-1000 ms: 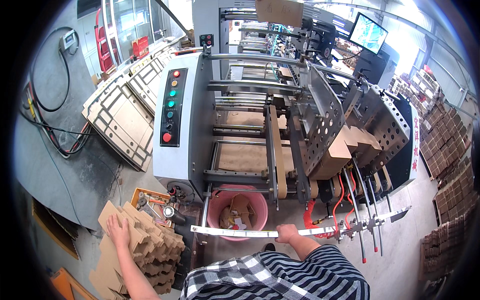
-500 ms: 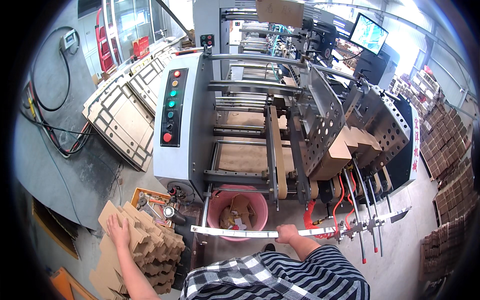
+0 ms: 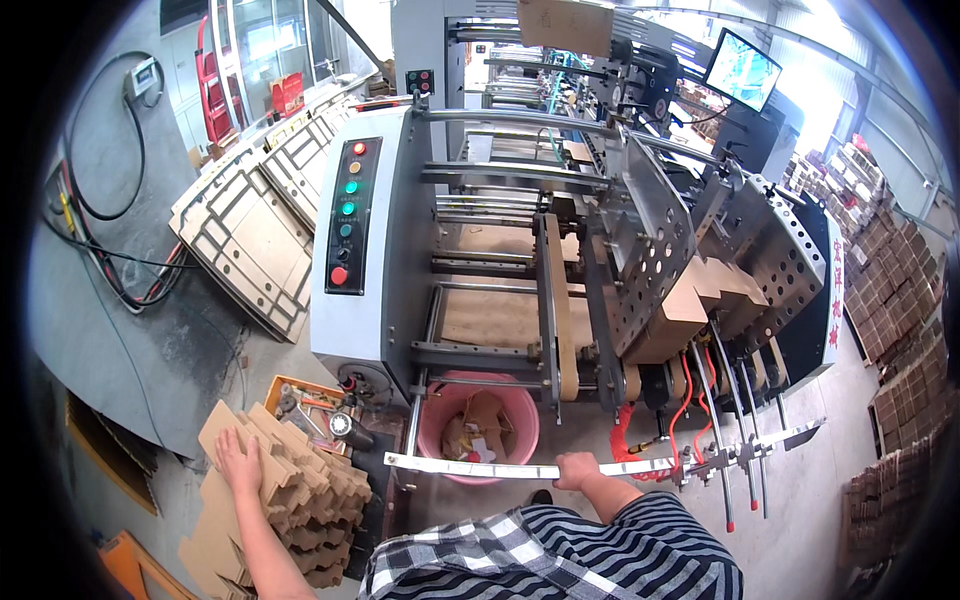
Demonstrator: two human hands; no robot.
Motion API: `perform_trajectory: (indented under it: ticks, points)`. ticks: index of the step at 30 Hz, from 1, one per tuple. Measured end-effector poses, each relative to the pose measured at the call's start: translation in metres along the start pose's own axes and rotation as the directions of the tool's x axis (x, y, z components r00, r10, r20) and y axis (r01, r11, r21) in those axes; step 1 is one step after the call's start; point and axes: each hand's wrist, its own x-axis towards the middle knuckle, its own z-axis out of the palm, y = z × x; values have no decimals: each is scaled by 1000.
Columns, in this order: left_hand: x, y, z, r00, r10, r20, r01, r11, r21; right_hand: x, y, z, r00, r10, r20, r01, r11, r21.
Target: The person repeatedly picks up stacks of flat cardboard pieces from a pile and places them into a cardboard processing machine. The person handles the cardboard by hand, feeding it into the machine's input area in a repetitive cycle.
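Note:
My left hand lies flat, fingers stretched out, on top of a stack of die-cut brown cardboard blanks at lower left. My right hand is wrapped round a long flat metal bar that crosses in front of me. Beyond the bar stands a grey machine with belts, rollers and a button panel. Folded cardboard blanks sit between perforated metal plates in the machine's right part, apart from both hands.
A pink bin with cardboard scraps stands behind the bar. Next to the stack is a yellow tool tray. Rods with red tips jut towards me at right. Wooden die boards lean at left; bundled cardboard is piled far right.
The view has shifted very slightly. Both hands keep their places, the left on the cardboard stack and the right on the bar.

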Motion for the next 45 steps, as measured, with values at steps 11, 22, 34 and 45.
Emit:
perform_trajectory:
  ticks: [11, 22, 34, 45]
  points:
    - [0, 0, -1, 1000, -1, 19, 1, 1000, -9, 10, 7, 15, 999, -4, -38, 5, 1000, 21]
    - [-1, 1, -1, 999, -13, 30, 13, 1000, 2, 7, 1, -2, 994, 17, 104, -18, 1000, 6]
    - [-1, 2, 1, 1000, -15, 7, 16, 1000, -24, 23, 17, 18, 988, -23, 155, 11, 997, 78]
    - [1, -15, 10, 1000, 15, -20, -16, 999, -39, 22, 24, 19, 990, -85, 109, 52, 962, 269]
